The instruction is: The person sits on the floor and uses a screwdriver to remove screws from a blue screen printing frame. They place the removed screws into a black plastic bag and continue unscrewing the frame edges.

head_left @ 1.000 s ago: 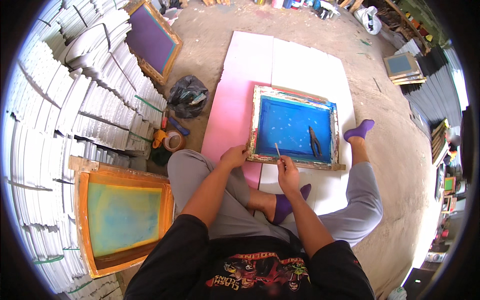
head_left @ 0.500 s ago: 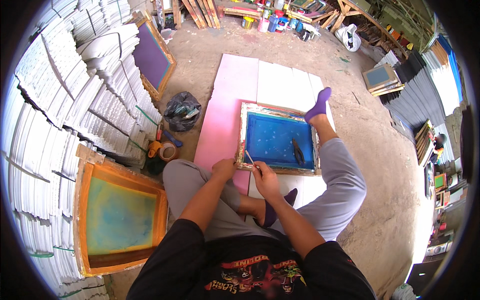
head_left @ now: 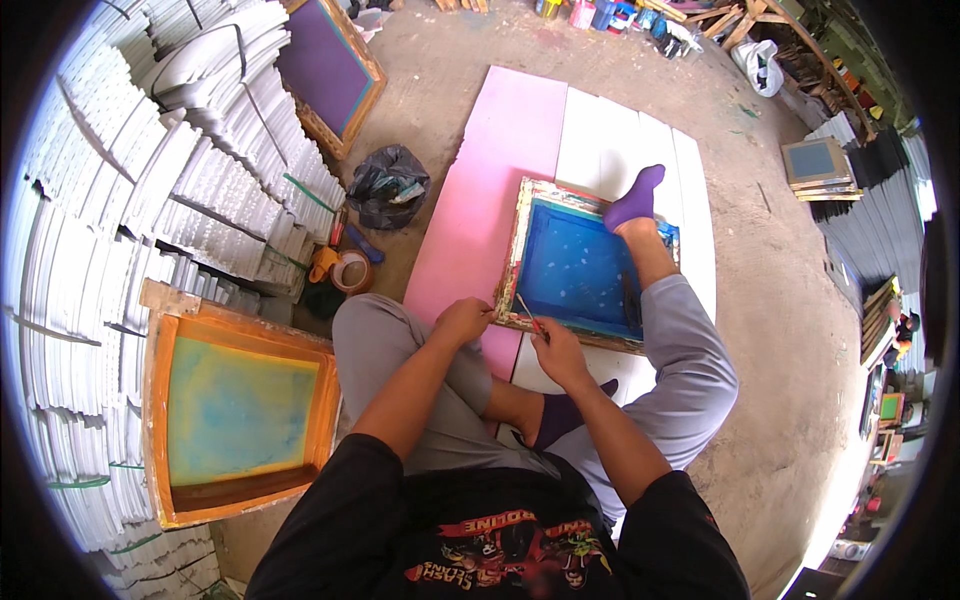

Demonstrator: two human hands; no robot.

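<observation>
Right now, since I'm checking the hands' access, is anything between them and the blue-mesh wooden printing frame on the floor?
Nothing visible. The left hand grips the blue-mesh wooden printing frame at its near corner; the right hand holds a thin stick against that edge.

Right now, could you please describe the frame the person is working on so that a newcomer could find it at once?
Start at the pink board lying on the dirt floor. Straddling its right edge is a wooden frame with blue mesh, touched by both hands, a purple-socked foot on its far corner. The other frames nearby hold purple or yellow-green mesh.
</observation>
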